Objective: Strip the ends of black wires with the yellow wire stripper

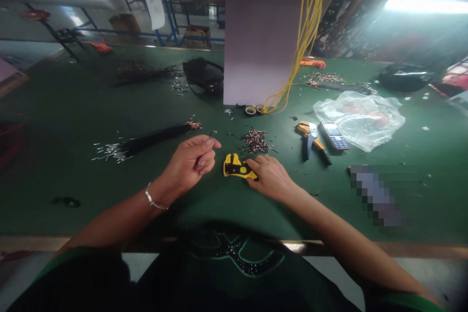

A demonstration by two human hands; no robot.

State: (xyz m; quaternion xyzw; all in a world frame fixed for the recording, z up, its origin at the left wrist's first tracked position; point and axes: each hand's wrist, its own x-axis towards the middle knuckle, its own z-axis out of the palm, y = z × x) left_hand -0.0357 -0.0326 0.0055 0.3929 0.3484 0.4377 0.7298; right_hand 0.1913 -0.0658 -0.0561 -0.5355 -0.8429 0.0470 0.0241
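one short wire [211,133] sits pinched by fingers of the left hand [193,158]. the right hand [271,175] wraps its fingers around a yellow tool [234,168] near a wire pile [255,141].

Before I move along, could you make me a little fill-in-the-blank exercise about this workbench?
1. The right hand holds a tool coloured black and ____.
2. The hand with a bracelet on its wrist is the person's ____ one.
3. The tabletop is ____ in colour.
4. Of the two hands, the keypad phone lies nearer the ____ one.

Missing words: yellow; left; green; right.
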